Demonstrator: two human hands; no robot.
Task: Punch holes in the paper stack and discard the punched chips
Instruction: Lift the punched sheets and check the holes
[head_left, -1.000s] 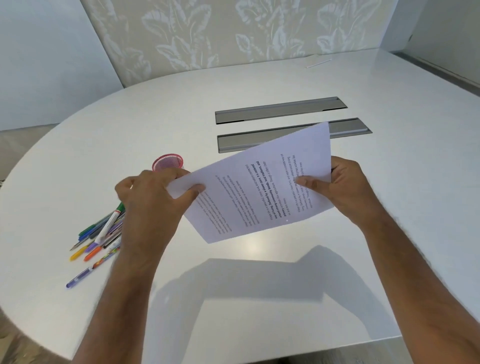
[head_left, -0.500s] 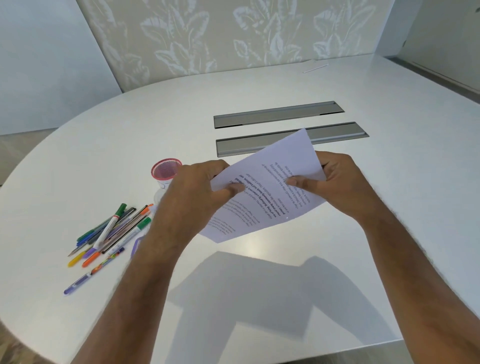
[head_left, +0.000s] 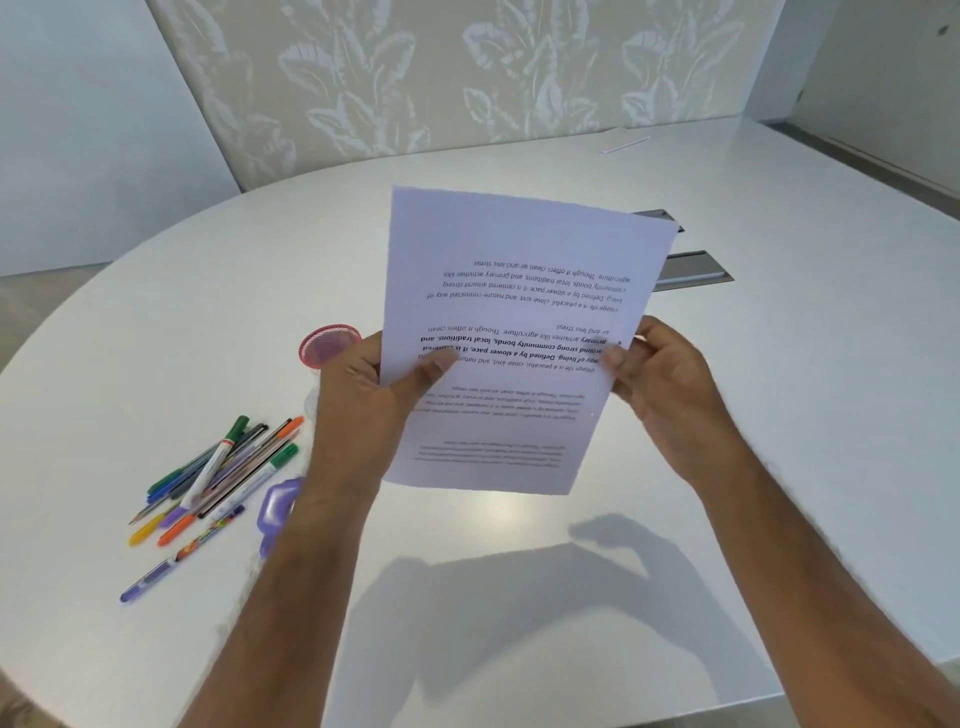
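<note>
White oval counter (head_left: 779, 415), glossy (soft glare near middle). Two grey slots (head_left: 693, 270) set into it. Far wall: beige leaf-pattern wallpaper (head_left: 467, 73); plain pale panel (head_left: 93, 114) far left.

I'm on the single head camera: it looks forward and down from close above the white table (head_left: 779, 415), both forearms entering from the bottom edge, patterned wall (head_left: 467, 78) beyond.
</note>
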